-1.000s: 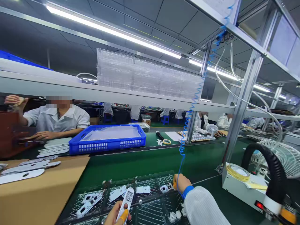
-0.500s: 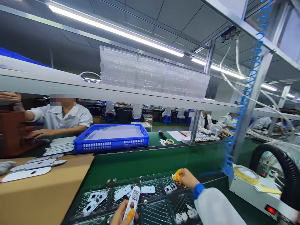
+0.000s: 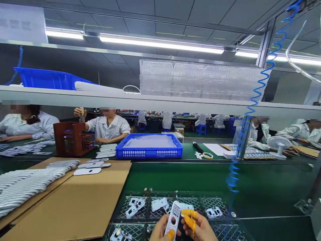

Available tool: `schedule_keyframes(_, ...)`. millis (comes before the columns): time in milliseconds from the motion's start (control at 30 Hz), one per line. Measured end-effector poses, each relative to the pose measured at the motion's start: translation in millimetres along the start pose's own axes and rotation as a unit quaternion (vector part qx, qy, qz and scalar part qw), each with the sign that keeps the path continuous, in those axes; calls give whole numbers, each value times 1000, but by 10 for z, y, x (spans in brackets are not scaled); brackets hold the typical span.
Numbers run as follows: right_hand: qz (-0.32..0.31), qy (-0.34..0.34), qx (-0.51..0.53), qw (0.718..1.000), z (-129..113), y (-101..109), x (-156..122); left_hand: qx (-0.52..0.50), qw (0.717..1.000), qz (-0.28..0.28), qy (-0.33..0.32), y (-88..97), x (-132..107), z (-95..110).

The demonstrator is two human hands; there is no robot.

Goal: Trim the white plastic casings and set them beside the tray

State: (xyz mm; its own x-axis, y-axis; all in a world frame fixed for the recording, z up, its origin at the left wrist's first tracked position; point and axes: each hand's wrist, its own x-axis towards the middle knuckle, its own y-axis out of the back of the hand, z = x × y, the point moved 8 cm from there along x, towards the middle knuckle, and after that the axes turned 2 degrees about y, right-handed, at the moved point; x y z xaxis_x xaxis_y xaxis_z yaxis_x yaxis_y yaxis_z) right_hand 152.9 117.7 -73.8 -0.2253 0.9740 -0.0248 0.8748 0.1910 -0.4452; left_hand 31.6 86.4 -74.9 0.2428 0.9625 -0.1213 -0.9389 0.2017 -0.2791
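Note:
At the bottom middle, my left hand (image 3: 162, 230) is closed around a white oblong remote-control shell (image 3: 174, 216) with rows of small holes, holding it upright. My right hand (image 3: 197, 226), with yellow finger cots on its fingertips, is pressed against the shell's right side; whether it pinches a small part I cannot make out. Both hands hover over a clear compartment tray (image 3: 140, 197) that holds small white rubber keypads (image 3: 160, 203).
Brown cardboard (image 3: 75, 201) at left carries rows of white shells (image 3: 22, 182). A blue crate (image 3: 150, 147) stands across the green belt (image 3: 188, 177). A blue coiled cord (image 3: 247, 120) hangs at right. Other workers in white sit opposite; stacked clear trays (image 3: 200, 78) sit on the shelf.
My right hand came back from the tray's right compartment and joined the shell held in my left hand. The view swung to the left, showing more cardboard and shells.

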Motion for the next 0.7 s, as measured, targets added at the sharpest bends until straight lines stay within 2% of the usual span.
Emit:
schedule_keyframes(233,2,73,-73,995,-78,-42,-66,22,1000,-11,7,-89,-40,-27)
schedule_keyframes(467,18,92,-117,989,-105,-44,-93,57,998,-9,15,-151,-89,55)
schedule_keyframes(633,35,102,-126,986,-37,-47,-135,50,998,-14,-38,-191,-140,170)
schedule_keyframes(700,42,136,-165,976,-75,-78,-169,60,995,-33,-77,-233,-152,224)
